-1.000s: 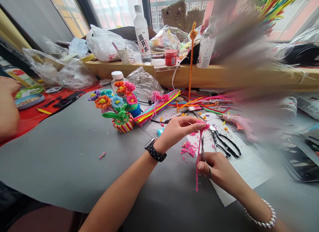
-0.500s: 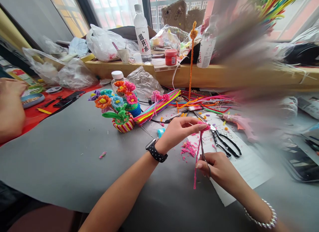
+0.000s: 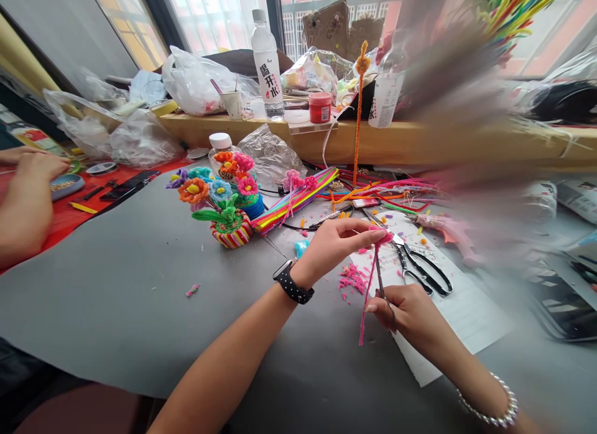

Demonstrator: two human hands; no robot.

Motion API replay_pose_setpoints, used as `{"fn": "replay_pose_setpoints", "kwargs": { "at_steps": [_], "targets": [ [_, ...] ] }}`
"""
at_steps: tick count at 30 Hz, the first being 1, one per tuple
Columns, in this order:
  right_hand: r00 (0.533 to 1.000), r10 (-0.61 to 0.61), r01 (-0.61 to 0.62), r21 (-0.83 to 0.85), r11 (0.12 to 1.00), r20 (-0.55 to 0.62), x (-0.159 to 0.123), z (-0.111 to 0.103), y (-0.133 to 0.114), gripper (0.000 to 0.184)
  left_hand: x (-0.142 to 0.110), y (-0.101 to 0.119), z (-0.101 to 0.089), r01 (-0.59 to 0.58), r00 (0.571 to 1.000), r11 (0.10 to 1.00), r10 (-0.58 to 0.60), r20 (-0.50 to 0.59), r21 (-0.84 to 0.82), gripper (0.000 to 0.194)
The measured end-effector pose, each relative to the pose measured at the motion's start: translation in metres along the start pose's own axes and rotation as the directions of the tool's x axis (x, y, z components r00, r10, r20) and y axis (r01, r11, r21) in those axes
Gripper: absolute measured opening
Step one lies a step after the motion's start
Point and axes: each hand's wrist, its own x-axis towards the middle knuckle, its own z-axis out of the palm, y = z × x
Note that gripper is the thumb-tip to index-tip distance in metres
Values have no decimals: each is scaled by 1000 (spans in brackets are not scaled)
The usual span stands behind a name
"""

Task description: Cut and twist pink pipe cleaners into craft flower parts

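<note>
My left hand (image 3: 338, 241) pinches a pink pipe-cleaner flower (image 3: 382, 236) between thumb and fingers, its pink stem hanging down. Below it, my right hand (image 3: 396, 309) grips a slim pair of scissors (image 3: 380, 275), whose blades point up and touch or nearly touch the underside of the flower. Pink fuzz clippings (image 3: 353, 278) lie on the grey table mat beside the hands. Just right of them, larger black-handled scissors (image 3: 426, 269) rest on a white sheet of paper (image 3: 459, 316).
Pipe-cleaner flowers in a striped pot (image 3: 231, 230) stand to the left, near a bundle of coloured pipe cleaners (image 3: 298, 201). Water bottles (image 3: 268, 67) line the wooden ledge behind. Another person's hands (image 3: 37, 166) are over a red surface at far left. A blur covers the right.
The stem's lower end has swung slightly left and up. My hands stay almost in place. The other person's hands at far left have moved right.
</note>
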Motion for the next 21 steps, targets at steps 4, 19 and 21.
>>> {"fn": "replay_pose_setpoints", "kwargs": {
  "at_steps": [4, 19, 21],
  "targets": [
    [1000, -20, 20, -10, 1000, -8, 1, 0, 0, 62, 0, 0, 0, 11, 1000, 1000, -11, 7, 4, 28],
    [998, 16, -19, 46, 999, 67, 0, 0, -2, 60, 0, 1, -1, 27, 1000, 999, -27, 3, 18, 29],
    [998, 12, -16, 50, 999, 64, -1, 0, -2, 60, 0, 1, 0, 24, 1000, 1000, -24, 2, 15, 29]
  ]
}}
